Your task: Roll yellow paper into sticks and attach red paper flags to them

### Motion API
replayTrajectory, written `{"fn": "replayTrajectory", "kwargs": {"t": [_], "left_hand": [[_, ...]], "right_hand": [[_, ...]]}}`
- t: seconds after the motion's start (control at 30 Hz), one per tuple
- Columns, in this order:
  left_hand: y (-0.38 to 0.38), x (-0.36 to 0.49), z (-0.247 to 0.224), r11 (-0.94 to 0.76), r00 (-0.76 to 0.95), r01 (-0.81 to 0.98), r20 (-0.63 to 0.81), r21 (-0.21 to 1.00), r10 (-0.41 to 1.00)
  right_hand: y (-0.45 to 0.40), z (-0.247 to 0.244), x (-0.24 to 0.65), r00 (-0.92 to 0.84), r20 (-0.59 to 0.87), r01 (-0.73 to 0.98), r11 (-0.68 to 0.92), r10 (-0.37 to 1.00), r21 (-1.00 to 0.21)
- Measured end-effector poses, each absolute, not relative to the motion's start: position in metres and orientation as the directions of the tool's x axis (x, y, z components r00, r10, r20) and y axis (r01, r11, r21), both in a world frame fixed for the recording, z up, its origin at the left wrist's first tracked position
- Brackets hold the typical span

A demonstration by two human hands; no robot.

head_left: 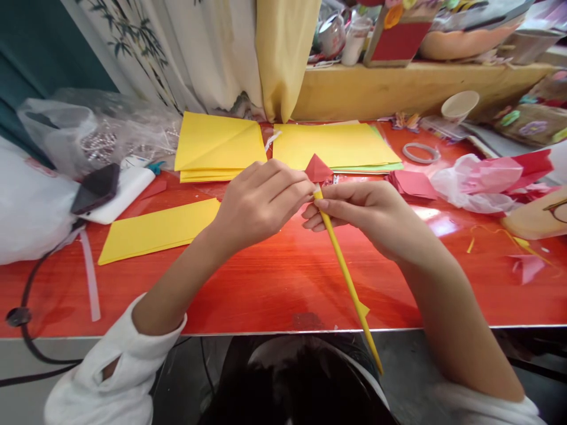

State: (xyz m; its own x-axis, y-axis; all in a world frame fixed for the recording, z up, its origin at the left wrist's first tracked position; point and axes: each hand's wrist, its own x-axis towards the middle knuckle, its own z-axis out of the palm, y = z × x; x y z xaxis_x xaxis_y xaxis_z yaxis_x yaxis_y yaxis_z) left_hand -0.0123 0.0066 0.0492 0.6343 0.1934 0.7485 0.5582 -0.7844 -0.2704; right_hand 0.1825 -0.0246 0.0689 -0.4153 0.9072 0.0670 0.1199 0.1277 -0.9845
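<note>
A thin yellow paper stick point(343, 257) slants from my fingers down past the table's front edge, with a small pointed yellow paper leaf point(364, 310) low on its side. My right hand point(367, 206) pinches the stick near its upper end between thumb and fingers. A folded red paper piece point(317, 167) stands at the stick's top, partly covered by my fingers. A whitish bit point(317, 188), perhaps tape, shows at the tip. My left hand point(268, 192) is closed, its fingertips pressed together at this joint; what they pinch is hidden.
Yellow paper stacks point(221, 141) lie behind my hands; folded yellow sheets point(155, 230) lie left. Further left are a phone point(95, 188) and plastic bags point(57, 124). To the right are red paper squares point(411, 184), a tape ring point(420, 153) and crumpled wrapping point(478, 180).
</note>
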Motion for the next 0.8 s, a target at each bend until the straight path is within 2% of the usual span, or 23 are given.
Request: {"fn": "replayTrajectory", "kwargs": {"t": [0.27,0.63,0.8], "left_hand": [[0.0056,-0.0141,0.0456,-0.786,0.645,0.566,0.727,-0.249,0.235],[0.0057,-0.0133,0.0443,-0.844,0.64,0.53,0.691,-0.08,0.336],[0.0054,-0.0119,0.044,-0.841,0.645,0.533,0.689,-0.095,0.331]], "right_hand": [[-0.0296,0.0719,0.1813,-0.396,0.073,0.21,0.167,0.916,-0.963],[-0.03,0.0712,0.1816,-0.373,0.061,0.227,0.155,0.926,-0.962],[-0.0299,0.0708,0.1812,-0.374,0.057,0.219,0.148,0.926,-0.964]]}}
